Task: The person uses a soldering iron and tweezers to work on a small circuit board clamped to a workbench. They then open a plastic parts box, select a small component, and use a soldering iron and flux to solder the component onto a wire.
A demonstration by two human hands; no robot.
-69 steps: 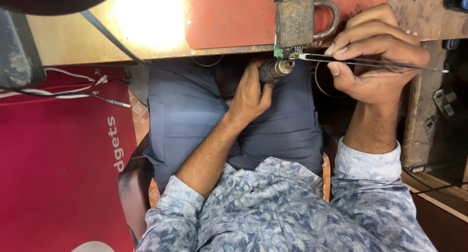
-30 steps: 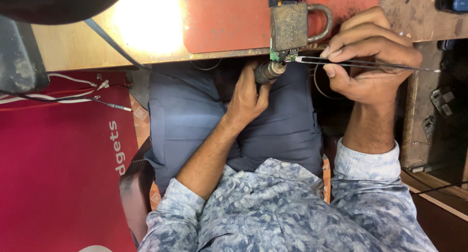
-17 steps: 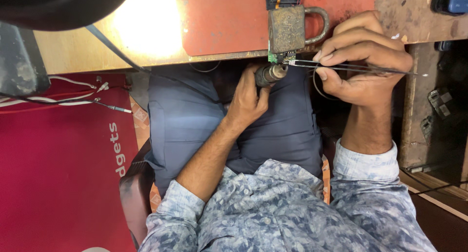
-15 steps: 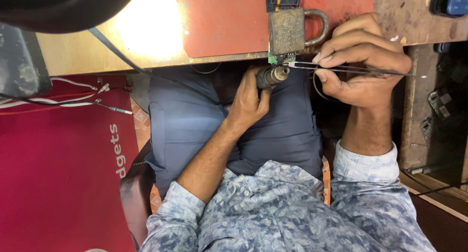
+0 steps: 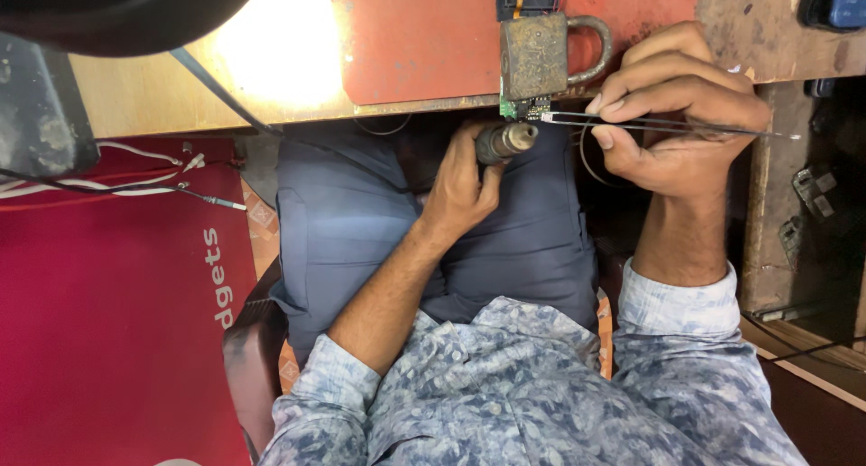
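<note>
Up at the surface (image 5: 271,87) edge, the left hand (image 5: 465,191) grips a soldering iron (image 5: 505,142); the right hand (image 5: 681,114) pinches tweezers (image 5: 667,123); both tips meet a small green circuit board (image 5: 521,110) under a brass padlock (image 5: 541,55)
</note>
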